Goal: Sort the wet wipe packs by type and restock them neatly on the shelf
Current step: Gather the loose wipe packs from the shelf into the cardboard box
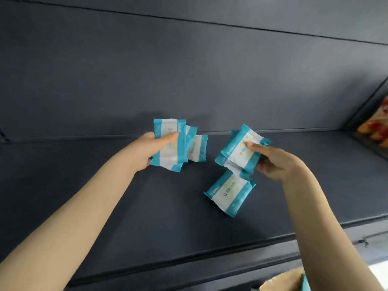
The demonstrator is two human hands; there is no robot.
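My left hand (150,151) grips a teal-and-white wet wipe pack (170,148) upright over the dark shelf (105,196), thumb across its front. Two more packs (198,149) stand just behind it near the back wall. My right hand (275,160) pinches another teal-and-white pack (241,152), tilted, with a second pack held beneath it. A further pack (230,193) lies flat on the shelf below my right hand.
The dark grey back wall (189,70) rises behind the shelf. Colourful red and orange packaged goods (375,131) sit at the shelf's far right. A tan box with a teal item (291,280) shows at the bottom right. The shelf's front edge (210,250) runs diagonally.
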